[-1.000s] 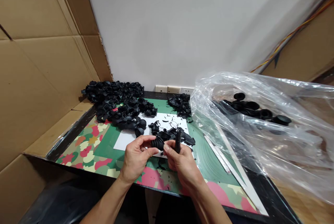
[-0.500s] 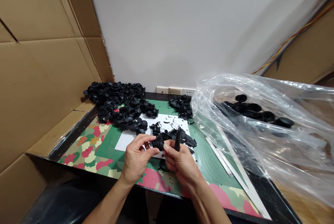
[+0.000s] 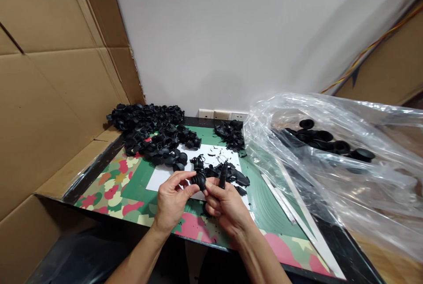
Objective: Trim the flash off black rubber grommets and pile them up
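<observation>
My left hand (image 3: 172, 200) pinches a small black ribbed rubber boot (image 3: 199, 180) between thumb and fingertips, over the white paper sheet (image 3: 158, 178). My right hand (image 3: 226, 207) is closed around a dark slim tool (image 3: 223, 174) whose upper end sticks up above the fist, and its thumb and forefinger touch the same rubber boot. A few more black rubber pieces and trimmings (image 3: 228, 171) lie on the paper just beyond my hands.
A big heap of black rubber boots (image 3: 152, 132) fills the back left of the green camouflage mat (image 3: 112, 187). A smaller scrap pile (image 3: 231, 135) sits at the back. A clear plastic bag (image 3: 330, 165) with several black parts lies right. Cardboard walls (image 3: 49, 99) stand left.
My hands and the boot have barely shifted; the right hand has turned a little, so the tool tilts more to the left. The view has nudged slightly.
</observation>
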The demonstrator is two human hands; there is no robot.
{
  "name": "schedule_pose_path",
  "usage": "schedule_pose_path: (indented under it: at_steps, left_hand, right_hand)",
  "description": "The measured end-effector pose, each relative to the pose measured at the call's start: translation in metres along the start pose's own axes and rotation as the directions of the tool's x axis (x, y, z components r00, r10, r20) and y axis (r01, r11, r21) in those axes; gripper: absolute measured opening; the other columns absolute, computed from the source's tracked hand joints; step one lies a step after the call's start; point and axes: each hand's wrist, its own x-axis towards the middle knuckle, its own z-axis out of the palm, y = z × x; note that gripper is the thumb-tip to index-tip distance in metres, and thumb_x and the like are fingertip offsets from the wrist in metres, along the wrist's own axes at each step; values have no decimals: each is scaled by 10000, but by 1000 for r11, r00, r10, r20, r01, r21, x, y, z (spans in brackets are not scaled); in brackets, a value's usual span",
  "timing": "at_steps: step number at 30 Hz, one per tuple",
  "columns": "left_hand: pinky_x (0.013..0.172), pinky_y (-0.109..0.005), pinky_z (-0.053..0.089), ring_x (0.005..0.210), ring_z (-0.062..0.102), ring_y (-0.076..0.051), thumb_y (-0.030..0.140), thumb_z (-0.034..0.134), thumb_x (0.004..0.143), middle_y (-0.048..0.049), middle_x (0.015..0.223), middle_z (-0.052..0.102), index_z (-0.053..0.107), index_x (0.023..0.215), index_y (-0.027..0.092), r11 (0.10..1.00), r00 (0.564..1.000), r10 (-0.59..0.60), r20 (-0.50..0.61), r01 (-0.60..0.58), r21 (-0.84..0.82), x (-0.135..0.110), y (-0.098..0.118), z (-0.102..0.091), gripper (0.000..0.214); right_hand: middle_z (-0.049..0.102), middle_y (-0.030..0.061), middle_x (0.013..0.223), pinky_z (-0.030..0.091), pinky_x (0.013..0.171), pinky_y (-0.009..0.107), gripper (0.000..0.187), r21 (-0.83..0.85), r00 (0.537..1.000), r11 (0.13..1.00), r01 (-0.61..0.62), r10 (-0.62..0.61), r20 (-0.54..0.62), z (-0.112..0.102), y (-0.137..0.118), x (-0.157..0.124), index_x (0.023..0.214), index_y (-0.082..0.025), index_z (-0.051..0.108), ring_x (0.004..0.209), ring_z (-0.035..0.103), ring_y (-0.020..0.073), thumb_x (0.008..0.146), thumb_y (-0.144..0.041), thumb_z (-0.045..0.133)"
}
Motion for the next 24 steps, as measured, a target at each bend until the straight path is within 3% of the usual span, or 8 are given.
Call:
schedule_pose_path:
  at_steps: [5,8,11,13,16,18,20,24]
  left_hand:
    - [540,-199,445,560,537,-97,247,791,604,1,676,665,747,858,185,972,980,-201,13,201,-121,2,0,2,265]
    - [374,-157,315,400,456,-57,378,815,563,30,487,565,700,737,133,871,914,-403,54,401,-283,8,3,3,321]
    - [301,-144,159,311,396,-31,509,807,528,25,465,541,597,600,117,732,829,-543,135,546,-408,13,8,4,450]
    - [290,-145,150,300,408,-31,539,814,493,-1,520,584,570,590,113,670,791,-588,169,594,-445,15,10,5,500]
    - [282,-154,166,283,416,-43,579,802,479,-10,512,584,561,586,113,635,761,-611,219,636,-438,16,11,8,535]
    - [282,-164,167,279,428,-60,623,763,509,-16,488,573,552,573,120,640,743,-615,265,666,-382,15,10,10,549]
    - [291,-169,163,292,431,-64,654,690,595,-23,480,569,559,580,124,705,761,-594,260,648,-289,13,7,10,547]
    - [379,-169,310,448,489,-74,494,708,689,-28,674,636,665,892,143,941,940,-324,112,332,-65,6,5,4,407]
  right_hand:
    - [450,-88,480,114,342,172,416,-58,999,998,31,-30,19,0,0,1,636,-149,537,330,171,-17,528,-427,828]
    - [457,-77,532,135,355,187,418,-179,990,974,138,-141,-3,-3,0,1,739,-139,614,349,192,-3,588,-487,789]
    - [512,-44,595,226,391,208,418,-369,956,892,260,-291,-29,-6,0,-2,894,-150,676,400,300,40,647,-478,753]
    - [572,-8,667,333,466,232,350,-472,929,820,325,-370,-2,-6,0,-4,907,-168,698,495,428,92,662,-413,746]
    - [637,33,791,414,604,277,208,-577,876,704,413,-480,41,-4,1,-3,835,-192,709,676,531,170,665,-312,713]
    - [617,25,713,405,611,283,120,-626,850,653,427,-526,32,-3,2,-1,727,-192,683,661,516,174,690,-306,668]
    - [560,6,611,375,567,276,165,-647,841,645,407,-541,-11,-3,3,1,639,-188,640,587,464,154,705,-338,642]
    - [503,-16,528,337,504,262,219,-603,861,724,333,-495,-118,-6,4,5,611,-180,623,519,410,134,665,-389,659]
